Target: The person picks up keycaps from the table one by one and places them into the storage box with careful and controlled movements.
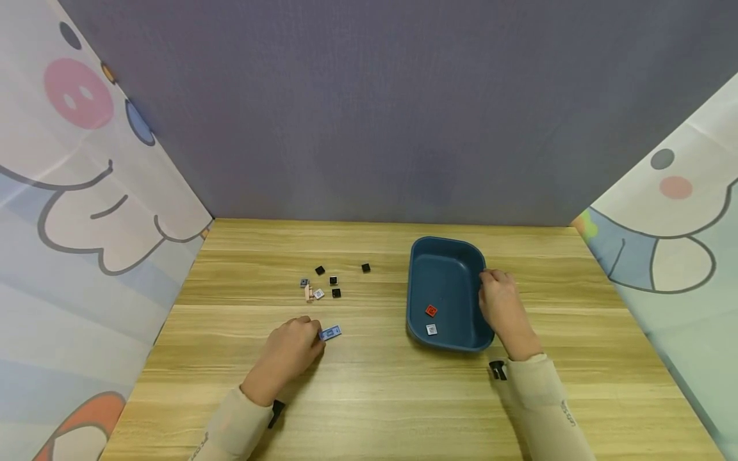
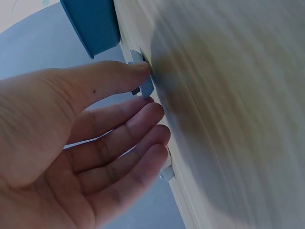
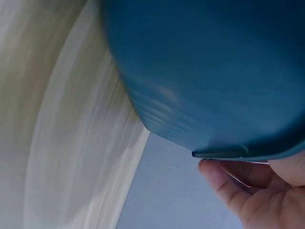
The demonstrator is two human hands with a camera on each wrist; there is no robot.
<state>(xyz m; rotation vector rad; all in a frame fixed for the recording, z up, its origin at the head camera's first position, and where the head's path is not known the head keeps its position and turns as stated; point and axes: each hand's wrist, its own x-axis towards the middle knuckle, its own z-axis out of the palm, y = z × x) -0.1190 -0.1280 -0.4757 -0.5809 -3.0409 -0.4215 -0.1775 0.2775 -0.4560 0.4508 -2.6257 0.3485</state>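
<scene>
Two pale sleeves (image 1: 542, 390) reach in from the near edge. At left, the left-hand grip (image 1: 291, 351) pinches a flat blue piece (image 1: 331, 333) low at the surface (image 1: 375, 403); picking it up seems the step in hand, calling next for a steady lift. At right, the right-hand grip (image 1: 504, 307) pinches a blue bin's (image 1: 441, 282) right rim. Inside lie white (image 1: 431, 330) and red tiles (image 1: 431, 310). Farther left: small loose pieces (image 1: 336, 293).

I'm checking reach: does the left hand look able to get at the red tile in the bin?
Likely yes: the bin is open and nothing covers the red tile, though the left hand, at the blue piece, must clear the rim.
</scene>
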